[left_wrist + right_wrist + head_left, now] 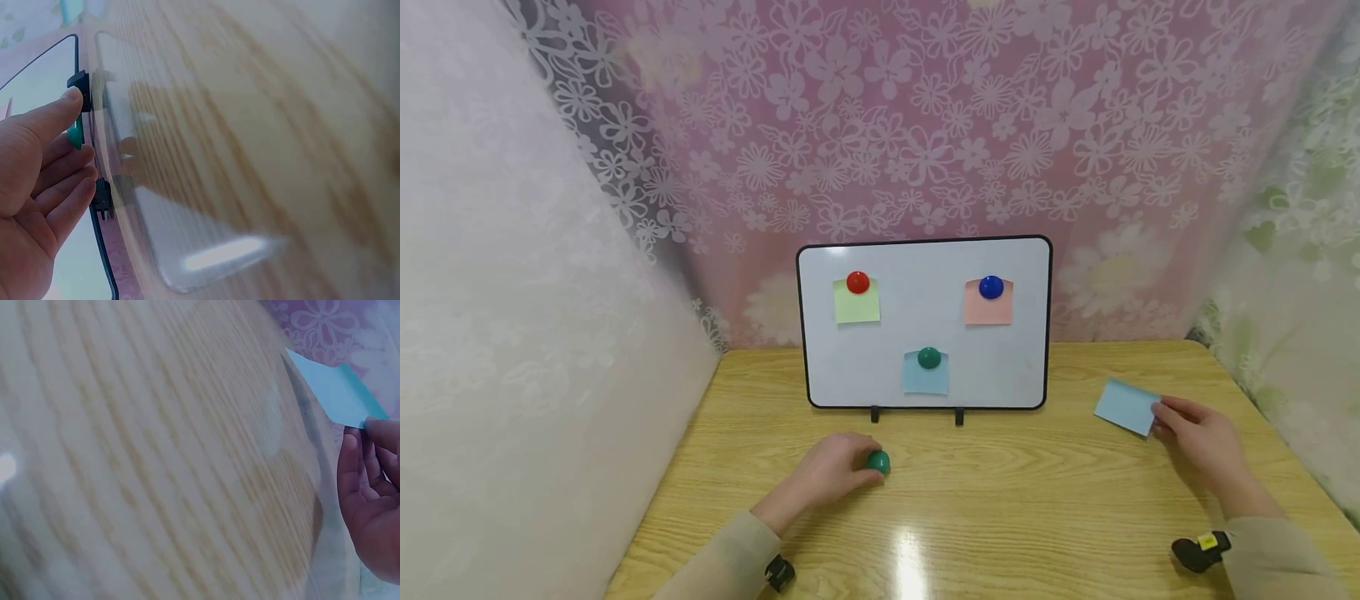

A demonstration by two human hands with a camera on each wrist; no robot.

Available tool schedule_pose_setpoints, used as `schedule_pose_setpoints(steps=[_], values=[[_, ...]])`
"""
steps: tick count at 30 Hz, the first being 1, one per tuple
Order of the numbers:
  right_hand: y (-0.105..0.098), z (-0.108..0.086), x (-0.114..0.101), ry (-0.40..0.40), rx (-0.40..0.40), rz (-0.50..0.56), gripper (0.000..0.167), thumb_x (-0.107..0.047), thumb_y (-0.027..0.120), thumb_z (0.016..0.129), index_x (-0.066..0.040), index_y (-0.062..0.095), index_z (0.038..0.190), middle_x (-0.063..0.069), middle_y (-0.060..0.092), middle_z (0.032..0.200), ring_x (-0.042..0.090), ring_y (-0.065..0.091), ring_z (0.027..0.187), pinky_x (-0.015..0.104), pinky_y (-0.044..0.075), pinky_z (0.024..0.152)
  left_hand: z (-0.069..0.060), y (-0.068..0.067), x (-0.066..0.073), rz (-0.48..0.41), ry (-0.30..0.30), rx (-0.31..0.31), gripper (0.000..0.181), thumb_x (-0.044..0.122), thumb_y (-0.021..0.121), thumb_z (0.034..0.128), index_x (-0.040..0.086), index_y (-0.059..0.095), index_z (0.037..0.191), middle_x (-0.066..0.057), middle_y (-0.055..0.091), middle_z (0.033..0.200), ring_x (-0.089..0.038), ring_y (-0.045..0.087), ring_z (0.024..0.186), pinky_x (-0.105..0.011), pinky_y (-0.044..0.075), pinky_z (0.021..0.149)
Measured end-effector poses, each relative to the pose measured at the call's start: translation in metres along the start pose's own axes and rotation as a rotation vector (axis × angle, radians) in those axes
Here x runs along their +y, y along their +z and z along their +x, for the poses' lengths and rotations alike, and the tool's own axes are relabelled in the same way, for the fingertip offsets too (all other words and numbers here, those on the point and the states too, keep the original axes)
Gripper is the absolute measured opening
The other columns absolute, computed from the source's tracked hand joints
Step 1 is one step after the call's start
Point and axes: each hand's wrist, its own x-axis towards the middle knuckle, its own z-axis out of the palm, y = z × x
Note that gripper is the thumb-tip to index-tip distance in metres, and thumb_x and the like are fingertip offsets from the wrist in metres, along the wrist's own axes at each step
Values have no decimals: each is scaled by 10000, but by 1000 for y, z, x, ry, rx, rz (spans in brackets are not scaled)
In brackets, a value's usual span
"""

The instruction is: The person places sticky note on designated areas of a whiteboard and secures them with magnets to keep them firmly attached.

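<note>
In the head view my left hand [835, 468] pinches a round green magnet [878, 462] between thumb and fingers, just in front of the whiteboard [917, 333]. The left wrist view shows the same magnet [75, 135] partly hidden by the thumb. At the right, my right hand [1206, 446] holds a blue sticky note [1126, 407] by one edge above the table. Thumb and fingertips pinch that note [337, 390] in the right wrist view. On the board hang a green note [857, 308] under a red magnet [857, 282], a pink note [988, 312] under a blue magnet [991, 287], and another blue note [925, 382] under a green magnet [929, 358].
Two black feet, a left one [875, 414] and a right one [958, 417], support the board on the wooden table [1000, 500]. A pink floral curtain [887, 125] hangs behind it. Pale cloth [535, 333] flanks the table on the left, and floral cloth [1300, 292] on the right.
</note>
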Motion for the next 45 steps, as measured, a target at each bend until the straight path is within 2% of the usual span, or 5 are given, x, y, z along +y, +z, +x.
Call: schedule_pose_setpoints(steps=[15, 18, 25, 32, 45], values=[[15, -5, -10, 33, -56, 432, 340, -230, 678, 1078, -76, 543, 1349, -183, 710, 968, 17, 712, 862, 243, 619, 743, 2, 0, -1, -14, -1, 27, 389, 366, 828, 968, 142, 760, 1278, 48, 759, 1203, -122, 700, 1107, -359, 581, 959], [18, -5, -12, 37, -50, 429, 333, -236, 688, 1072, -76, 552, 1330, -194, 708, 962, 4, 704, 859, 230, 615, 737, 2, 1, -1, -9, 2, 32, 401, 367, 830, 966, 139, 757, 1288, 29, 759, 1224, -143, 705, 1122, -367, 584, 956], [27, -5, -18, 21, -44, 214, 787, -328, 645, 1092, 177, 292, 1581, -329, 615, 982, -93, 656, 876, 178, 591, 756, 2, 1, -1, -12, -3, 45, 407, 370, 825, 971, 143, 754, 1301, 27, 756, 1247, -158, 703, 1152, -383, 583, 972], [33, -5, -20, 10, -28, 122, 793, -370, 626, 1097, 152, 305, 1602, -184, 545, 1198, -195, 579, 920, 132, 564, 804, 3, 0, 0, -27, 3, 78, 401, 354, 835, 963, 142, 755, 1294, 16, 755, 1262, -196, 703, 1183, -415, 578, 995], [51, -8, -29, -23, -56, 143, 758, -327, 661, 1087, 175, 359, 1567, -334, 555, 1055, -162, 607, 933, 140, 569, 802, 8, 0, 6, -56, 23, 103, 407, 340, 839, 961, 149, 755, 1310, 2, 756, 1274, -239, 712, 1181, -412, 592, 962]])
